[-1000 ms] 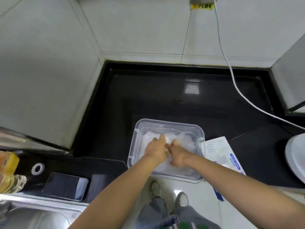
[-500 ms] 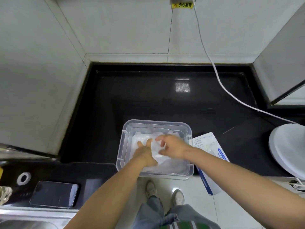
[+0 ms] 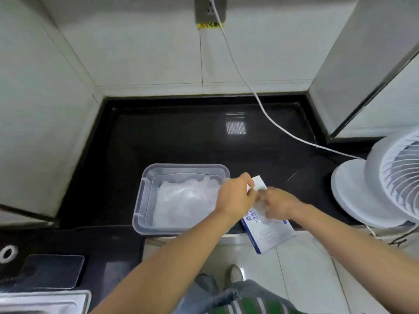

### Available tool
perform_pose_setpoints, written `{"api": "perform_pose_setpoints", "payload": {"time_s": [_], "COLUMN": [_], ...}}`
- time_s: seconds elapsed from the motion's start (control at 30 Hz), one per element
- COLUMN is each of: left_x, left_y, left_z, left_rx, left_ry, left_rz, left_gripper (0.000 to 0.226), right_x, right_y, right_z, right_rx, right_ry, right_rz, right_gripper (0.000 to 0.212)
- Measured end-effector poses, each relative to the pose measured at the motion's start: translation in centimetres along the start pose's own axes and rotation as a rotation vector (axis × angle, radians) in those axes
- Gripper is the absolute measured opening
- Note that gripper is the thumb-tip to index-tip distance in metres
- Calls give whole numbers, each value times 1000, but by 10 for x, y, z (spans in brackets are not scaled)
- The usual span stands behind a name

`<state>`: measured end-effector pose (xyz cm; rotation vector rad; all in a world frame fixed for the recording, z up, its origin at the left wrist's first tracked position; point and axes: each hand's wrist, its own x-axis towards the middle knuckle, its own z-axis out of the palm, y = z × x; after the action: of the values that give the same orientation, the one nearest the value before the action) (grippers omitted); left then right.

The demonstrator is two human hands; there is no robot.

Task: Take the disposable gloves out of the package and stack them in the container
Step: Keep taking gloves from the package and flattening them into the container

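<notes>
Extraction step: my left hand point(image 3: 235, 197) pinches the mouth of the package point(image 3: 271, 233), lying on the table point(image 3: 181, 137) just right of the container point(image 3: 141, 200); my right hand point(image 3: 282, 206) curls its fingers at the opening, grasp unclear. Stacked gloves point(image 3: 183, 200) lie inside the container. Next, I judge, one glove must be drawn free

Left hand point(image 3: 235, 197) and right hand point(image 3: 280, 206) close together ahead, fingers of the 2 curled

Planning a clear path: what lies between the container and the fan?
Head view: the package, left hand holding it, right hand at its opening, then bare counter.
</notes>
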<state>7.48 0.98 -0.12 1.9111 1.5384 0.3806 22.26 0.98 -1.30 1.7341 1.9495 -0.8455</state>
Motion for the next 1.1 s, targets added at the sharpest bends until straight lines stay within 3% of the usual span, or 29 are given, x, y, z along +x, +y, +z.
{"api": "perform_pose_setpoints", "payload": {"time_s": [0.13, 0.3, 0.4, 0.57, 0.67, 0.73, 0.9, 1.03, 1.1], "left_x": [-4, -9, -11, -12, -8, -8, -7, -7, -8], "left_y": [14, 10, 2, -3, -6, -7, -8, -10, -13], "left_z": [28, 55, 62, 69, 71, 72, 75, 72, 73], "left_rx": [95, 122, 141, 112, 85, 82, 87, 46, 42], "left_ry": [-259, -421, -397, -309, -308, -310, -301, -268, -286], "left_rz": [-68, -230, -259, -264, -292, -296, -304, -306, -299], "left_gripper": [30, 64, 76, 80, 87, 89, 92, 95, 103], "right_x": [5, 14, 15, 2, -3, -1, 6, 5, 7], "right_y": [9, 17, 25, 41, 45, 44, 35, 35, 38], "right_z": [29, 39, 40, 42, 49, 52, 42, 35, 40], "right_rx": [-49, 51, 381, 892, 1113, 1128, 807, 980, 1060], "right_ry": [249, 345, 315, 188, 237, 269, 349, 488, 475], "right_rz": [37, -31, -111, -189, -142, -96, -87, -115, -60], "right_gripper": [22, 10, 24, 19, 15, 6, 19, 14, 16]}}
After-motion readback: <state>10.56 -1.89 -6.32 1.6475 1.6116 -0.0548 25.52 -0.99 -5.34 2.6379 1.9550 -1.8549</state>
